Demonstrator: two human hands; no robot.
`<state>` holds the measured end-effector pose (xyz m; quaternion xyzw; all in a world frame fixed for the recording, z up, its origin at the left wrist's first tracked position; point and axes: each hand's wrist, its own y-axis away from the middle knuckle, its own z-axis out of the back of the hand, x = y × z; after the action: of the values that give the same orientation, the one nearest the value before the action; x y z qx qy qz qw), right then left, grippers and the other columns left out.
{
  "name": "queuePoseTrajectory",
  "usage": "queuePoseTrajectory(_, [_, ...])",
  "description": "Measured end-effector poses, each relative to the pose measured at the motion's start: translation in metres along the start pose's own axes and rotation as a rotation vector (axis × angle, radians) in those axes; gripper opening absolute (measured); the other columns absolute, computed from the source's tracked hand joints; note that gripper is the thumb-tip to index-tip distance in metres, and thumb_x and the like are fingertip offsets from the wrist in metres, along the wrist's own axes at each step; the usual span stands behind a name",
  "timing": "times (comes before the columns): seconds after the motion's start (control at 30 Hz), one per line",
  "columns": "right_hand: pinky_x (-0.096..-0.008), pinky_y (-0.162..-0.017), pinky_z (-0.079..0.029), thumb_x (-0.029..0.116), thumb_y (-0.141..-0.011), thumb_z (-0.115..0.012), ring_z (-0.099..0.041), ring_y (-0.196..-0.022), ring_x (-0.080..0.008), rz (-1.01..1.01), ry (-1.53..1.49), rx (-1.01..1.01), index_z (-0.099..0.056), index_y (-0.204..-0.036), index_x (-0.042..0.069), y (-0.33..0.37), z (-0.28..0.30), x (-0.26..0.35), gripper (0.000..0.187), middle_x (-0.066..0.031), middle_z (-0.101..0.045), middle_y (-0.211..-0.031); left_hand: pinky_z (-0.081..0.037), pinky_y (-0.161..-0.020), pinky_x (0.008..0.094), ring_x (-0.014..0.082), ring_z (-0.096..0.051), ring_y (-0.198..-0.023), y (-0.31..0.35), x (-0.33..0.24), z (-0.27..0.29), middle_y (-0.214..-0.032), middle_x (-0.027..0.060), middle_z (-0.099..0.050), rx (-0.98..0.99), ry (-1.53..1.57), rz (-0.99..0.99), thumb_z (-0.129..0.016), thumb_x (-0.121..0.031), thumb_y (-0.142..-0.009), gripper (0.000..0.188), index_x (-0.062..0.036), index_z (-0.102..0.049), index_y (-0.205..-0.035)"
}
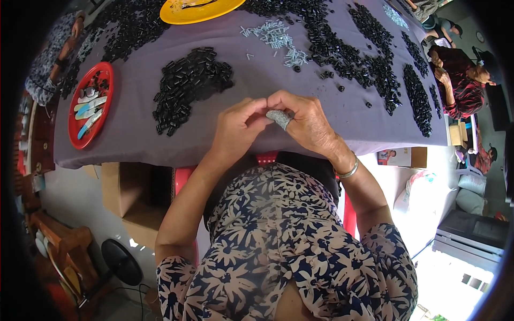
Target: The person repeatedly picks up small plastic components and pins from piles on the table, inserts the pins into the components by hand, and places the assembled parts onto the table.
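Close to the table's near edge, my left hand (239, 127) and my right hand (309, 122) meet with fingertips pinched together. Whatever sits between them is too small or too hidden to make out. A grey, rough-looking cover (279, 119) wraps one finger of my right hand. Just beyond my left hand lies a heap of short black cylindrical pieces (187, 85). Small pale, clear-looking pieces (276, 40) are scattered farther off. More black pieces (375, 75) spread out to the right.
A red oval tray (73, 120) with several light-handled tools stands at the left of the cloth-covered table (128, 128). A yellow tray (176, 18) is at the far side. People sit at the left and right edges. An open cardboard box (115, 187) is below left.
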<state>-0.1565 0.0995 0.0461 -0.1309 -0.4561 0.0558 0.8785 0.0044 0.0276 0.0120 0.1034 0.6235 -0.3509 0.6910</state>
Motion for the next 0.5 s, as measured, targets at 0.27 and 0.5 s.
queuePoseTrajectory(0.27, [-0.0303, -0.064, -0.052, 0.002, -0.084, -0.069, -0.067, -0.071, -0.0160, 0.089, 0.260, -0.091, -0.063, -0.095, 0.002, -0.012, 0.014, -0.015, 0.013, -0.0107, -0.070, -0.082, -0.048, -0.064, 0.0307, 0.0177, -0.061, -0.071, 0.000, 0.006, 0.006, -0.083, 0.0070, -0.064, -0.050, -0.228, -0.090, -0.070, 0.003, -0.077, 0.020, -0.0015, -0.068, -0.097])
queuePoseTrajectory(0.5, [-0.0319, -0.064, -0.051, 0.005, -0.081, -0.071, -0.066, -0.070, -0.0239, -0.076, 0.446, -0.209, -0.068, -0.092, 0.004, -0.054, 0.052, -0.074, 0.011, -0.0119, -0.067, -0.083, -0.045, -0.060, 0.0271, 0.0144, -0.057, -0.067, -0.003, 0.007, 0.006, -0.078, 0.0047, -0.061, 0.010, -0.033, -0.087, -0.071, 0.002, -0.079, 0.015, -0.0004, -0.068, -0.094])
